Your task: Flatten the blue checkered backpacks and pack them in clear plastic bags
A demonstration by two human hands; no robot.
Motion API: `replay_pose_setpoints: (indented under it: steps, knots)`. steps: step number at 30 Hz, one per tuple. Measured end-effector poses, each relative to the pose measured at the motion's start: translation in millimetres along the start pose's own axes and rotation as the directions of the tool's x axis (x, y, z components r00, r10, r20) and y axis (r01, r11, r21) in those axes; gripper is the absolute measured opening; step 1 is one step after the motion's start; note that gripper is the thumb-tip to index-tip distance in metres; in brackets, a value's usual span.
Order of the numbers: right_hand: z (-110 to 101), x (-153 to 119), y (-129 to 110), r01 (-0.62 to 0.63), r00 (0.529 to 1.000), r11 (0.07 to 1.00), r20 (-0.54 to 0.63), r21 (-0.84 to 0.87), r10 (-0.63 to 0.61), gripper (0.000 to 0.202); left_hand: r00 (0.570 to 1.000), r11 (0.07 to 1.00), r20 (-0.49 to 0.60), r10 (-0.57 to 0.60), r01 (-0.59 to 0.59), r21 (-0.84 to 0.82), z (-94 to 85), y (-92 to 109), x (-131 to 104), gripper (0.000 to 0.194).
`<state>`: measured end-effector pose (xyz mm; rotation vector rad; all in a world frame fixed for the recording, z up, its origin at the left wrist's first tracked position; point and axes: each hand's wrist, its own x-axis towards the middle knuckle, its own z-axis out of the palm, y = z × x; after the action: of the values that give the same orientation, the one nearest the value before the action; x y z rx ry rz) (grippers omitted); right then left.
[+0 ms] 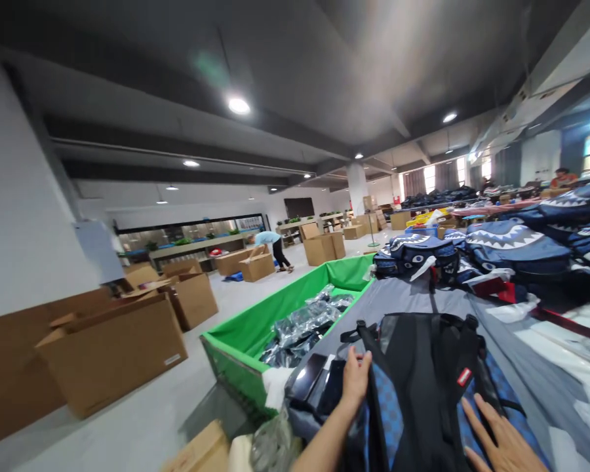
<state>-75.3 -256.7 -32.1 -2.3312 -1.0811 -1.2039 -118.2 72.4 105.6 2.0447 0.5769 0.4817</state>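
Note:
A black and blue checked backpack (415,387) lies in front of me with its padded back and straps facing up. A small red label (464,376) shows on its right strap. My left hand (356,380) is at the backpack's left edge, fingers bent together around the side by the strap; the fingertips are partly hidden. My right hand (501,436) rests on the lower right side, fingers spread over the blue checked fabric. Left of the backpack, against my left forearm, are dark shiny items (307,387).
A green-lined bin (275,308) at the left holds plastic-wrapped goods (305,321). Shark-face backpacks (516,242) are piled on the grey-covered table (398,295). Cardboard boxes (122,347) stand on the floor. A person (270,241) bends over a box farther back.

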Motion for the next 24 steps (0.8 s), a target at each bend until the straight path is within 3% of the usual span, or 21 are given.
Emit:
replay_pose_setpoints:
  steps: [4, 7, 9, 11, 12, 14, 17, 21, 24]
  knots:
    - [-10.4, 8.7, -2.1, 0.12, 0.99, 0.974, 0.101, -0.191, -0.102, 0.064, 0.998, 0.997, -0.041, -0.043, 0.045, 0.056, -5.4, 26.1, 57.7, 0.07]
    - [-23.7, 31.8, -1.0, 0.169, 0.928, 0.958, 0.366, -0.233, -0.075, 0.058, 0.998, 0.995, -0.034, -0.05, 0.052, 0.087, -5.9, 34.9, 92.4, 0.048]
    - [-40.8, 64.1, -1.8, 0.138, 0.812, 0.969, 0.583, -0.204, 0.007, 0.059, 0.998, 0.995, -0.017, -0.062, 0.064, 0.082, -5.9, 39.2, 107.7, 0.032]
    - [-59.9, 109.1, -3.1, 0.011, 0.696, 0.993, 0.714, -0.121, 0.079, 0.048, 0.997, 0.996, -0.012, -0.072, 0.073, 0.046, -7.5, 43.4, 117.6, 0.035]
    - [-67.2, 134.2, -3.4, -0.068, 0.68, 0.996, 0.728, -0.064, 0.093, 0.033, 0.997, 0.997, -0.013, -0.071, 0.071, 0.013, -9.1, 45.6, 120.9, 0.036]
    - [-71.3, 184.1, -3.6, -0.16, 0.699, 0.987, 0.708, 0.017, 0.102, 0.018, 0.998, 0.995, -0.006, -0.063, 0.062, -0.076, -13.6, 49.3, 124.7, 0.032]
    - [-43.3, 245.4, -8.6, -0.174, 0.754, 0.974, 0.656, 0.144, 0.037, 0.027, 0.996, 0.967, 0.062, -0.057, 0.071, -0.244, -20.3, 50.3, 121.6, 0.016]
    - [33.3, 292.2, -38.0, -0.183, 0.77, 0.92, 0.633, 0.345, -0.084, 0.053, 0.989, 0.907, 0.122, -0.086, 0.128, -0.401, -25.7, 36.3, 110.4, 0.016]
    - [83.3, 307.3, -71.4, -0.225, 0.759, 0.869, 0.639, 0.441, -0.127, 0.027, 0.993, 0.89, 0.045, -0.113, 0.121, -0.44, -30.2, 17.4, 111.9, 0.032]
